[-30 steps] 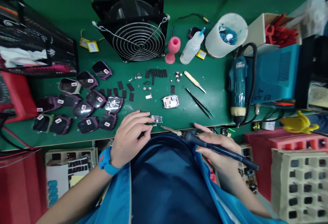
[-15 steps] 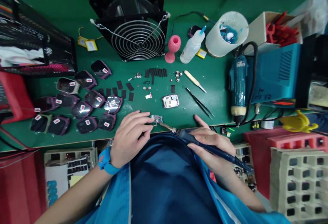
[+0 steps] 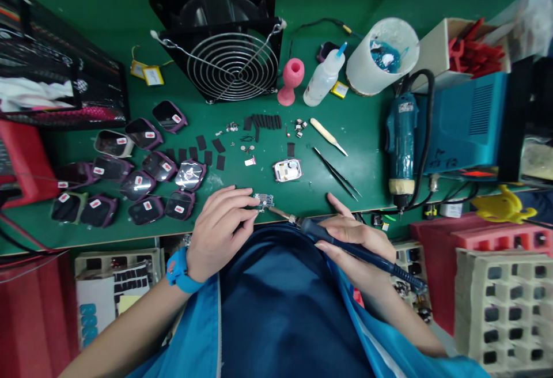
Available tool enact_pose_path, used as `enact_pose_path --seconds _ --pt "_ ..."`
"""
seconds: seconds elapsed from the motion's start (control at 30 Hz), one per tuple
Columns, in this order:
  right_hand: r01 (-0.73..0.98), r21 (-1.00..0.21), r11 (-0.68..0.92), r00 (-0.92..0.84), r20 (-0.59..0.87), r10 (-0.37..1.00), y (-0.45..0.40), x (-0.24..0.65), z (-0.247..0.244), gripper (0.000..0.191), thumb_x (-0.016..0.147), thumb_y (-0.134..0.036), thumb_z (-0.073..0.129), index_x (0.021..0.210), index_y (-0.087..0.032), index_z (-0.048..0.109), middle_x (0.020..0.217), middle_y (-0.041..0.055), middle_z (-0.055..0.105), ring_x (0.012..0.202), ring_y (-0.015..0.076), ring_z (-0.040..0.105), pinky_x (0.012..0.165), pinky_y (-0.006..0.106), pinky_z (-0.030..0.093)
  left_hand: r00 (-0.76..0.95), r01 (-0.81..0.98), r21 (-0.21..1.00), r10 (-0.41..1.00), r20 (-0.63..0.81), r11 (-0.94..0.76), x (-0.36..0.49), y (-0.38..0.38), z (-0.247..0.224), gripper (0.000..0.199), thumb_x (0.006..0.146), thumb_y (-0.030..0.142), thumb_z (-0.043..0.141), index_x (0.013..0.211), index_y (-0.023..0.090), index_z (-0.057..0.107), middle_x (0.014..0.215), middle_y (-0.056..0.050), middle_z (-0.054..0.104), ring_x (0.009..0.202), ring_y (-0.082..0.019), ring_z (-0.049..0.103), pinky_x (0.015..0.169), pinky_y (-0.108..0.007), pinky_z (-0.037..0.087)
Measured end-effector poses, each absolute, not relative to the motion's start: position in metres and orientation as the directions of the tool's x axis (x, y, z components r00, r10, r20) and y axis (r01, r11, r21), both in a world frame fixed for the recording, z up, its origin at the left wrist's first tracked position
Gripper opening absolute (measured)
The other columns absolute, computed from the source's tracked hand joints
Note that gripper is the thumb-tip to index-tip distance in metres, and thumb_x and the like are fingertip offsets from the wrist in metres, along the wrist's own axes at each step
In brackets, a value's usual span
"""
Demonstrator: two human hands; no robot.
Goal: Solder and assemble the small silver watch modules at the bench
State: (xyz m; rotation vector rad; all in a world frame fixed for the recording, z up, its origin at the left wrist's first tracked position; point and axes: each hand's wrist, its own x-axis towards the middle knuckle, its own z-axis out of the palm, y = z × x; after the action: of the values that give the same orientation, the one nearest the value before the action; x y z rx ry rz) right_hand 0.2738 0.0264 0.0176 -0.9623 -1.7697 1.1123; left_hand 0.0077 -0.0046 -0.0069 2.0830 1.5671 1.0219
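My left hand (image 3: 224,225) is closed at the bench's front edge, its fingertips on a small circuit board (image 3: 263,200). In my right hand (image 3: 356,237) is a soldering iron (image 3: 313,229), gripped like a pen. Its tip points left and meets the lower edge of the board; whether it truly touches is too small to tell. Just beyond the board lies an open watch case (image 3: 288,170) with a pale inside. Black tweezers (image 3: 337,173) and a cream-handled pointed tool (image 3: 328,136) lie to its right.
Several watch faces (image 3: 147,211) with arrow stickers cover the left side. A fan (image 3: 235,61) stands at the back, beside a pink holder (image 3: 291,81), a white bottle (image 3: 324,78) and a white tub (image 3: 382,58). An electric screwdriver (image 3: 402,147) hangs at right.
Almost nothing differs. Both hands, the board and the soldering iron keep their places, with only a very slight shift of the view.
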Motion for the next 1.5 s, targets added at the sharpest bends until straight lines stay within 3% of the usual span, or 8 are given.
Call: enact_pose_path --seconds 0.47,0.7,1.0,1.17,1.27,1.5 --pt "0.193 -0.921 0.337 -0.403 0.239 0.883 0.028 0.272 0.022 0.024 0.086 -0.008 0.077 0.100 -0.024 0.067 0.091 0.0008 0.080 0.079 0.0201 0.079 0.116 0.069 0.047 0.125 0.714 0.615 0.926 0.356 -0.333 0.010 -0.004 -0.008 0.018 0.089 0.004 0.068 0.091 0.022 0.067 0.101 -0.002 0.079 0.106 -0.020 0.074 0.105 -0.044 0.057" --pt "0.203 -0.925 0.322 -0.391 0.225 0.893 0.026 0.272 0.022 0.023 0.085 -0.007 0.078 0.098 -0.023 0.067 0.091 0.0016 0.081 0.082 0.0208 0.079 0.117 0.069 0.046 0.096 0.628 0.730 0.958 0.270 -0.268 0.007 -0.009 0.001 0.020 0.092 0.003 0.065 0.101 0.020 0.068 0.109 -0.002 0.079 0.114 -0.020 0.073 0.111 -0.040 0.057" --pt "0.185 -0.927 0.326 -0.370 0.242 0.897 0.027 0.271 0.020 0.024 0.082 -0.006 0.080 0.096 -0.022 0.069 0.089 0.0012 0.081 0.080 0.0215 0.080 0.116 0.067 0.048 0.016 0.671 0.709 0.960 0.278 -0.216 0.006 -0.010 0.009 0.018 0.093 0.004 0.066 0.101 0.020 0.071 0.108 -0.002 0.073 0.104 -0.014 0.073 0.098 -0.026 0.059" --pt "0.166 -0.936 0.312 -0.376 0.232 0.897 0.027 0.272 0.018 0.026 0.081 -0.005 0.079 0.099 -0.023 0.070 0.093 0.0016 0.081 0.082 0.0218 0.080 0.117 0.068 0.046 -0.079 0.648 0.743 0.955 0.287 -0.169 0.004 -0.007 0.006 0.015 0.090 0.005 0.068 0.093 0.020 0.068 0.104 -0.001 0.073 0.096 -0.015 0.073 0.089 -0.029 0.060" --pt "0.159 -0.934 0.319 -0.387 0.238 0.891 0.027 0.273 0.017 0.030 0.080 -0.002 0.079 0.100 -0.022 0.069 0.094 0.0020 0.080 0.083 0.0215 0.079 0.117 0.068 0.046 -0.003 0.608 0.763 0.961 0.276 -0.218 0.004 -0.005 0.005 0.017 0.089 0.003 0.067 0.087 0.020 0.064 0.099 -0.002 0.073 0.101 -0.019 0.074 0.088 -0.033 0.061" --pt "0.158 -0.934 0.321 -0.389 0.240 0.889 0.027 0.274 0.017 0.030 0.080 -0.002 0.079 0.101 -0.022 0.069 0.094 0.0021 0.080 0.083 0.0212 0.079 0.117 0.068 0.046 0.222 0.642 0.680 0.934 0.279 -0.355 0.002 0.002 0.003 0.019 0.089 0.002 0.064 0.087 0.020 0.061 0.100 -0.003 0.077 0.106 -0.021 0.073 0.092 -0.038 0.063"
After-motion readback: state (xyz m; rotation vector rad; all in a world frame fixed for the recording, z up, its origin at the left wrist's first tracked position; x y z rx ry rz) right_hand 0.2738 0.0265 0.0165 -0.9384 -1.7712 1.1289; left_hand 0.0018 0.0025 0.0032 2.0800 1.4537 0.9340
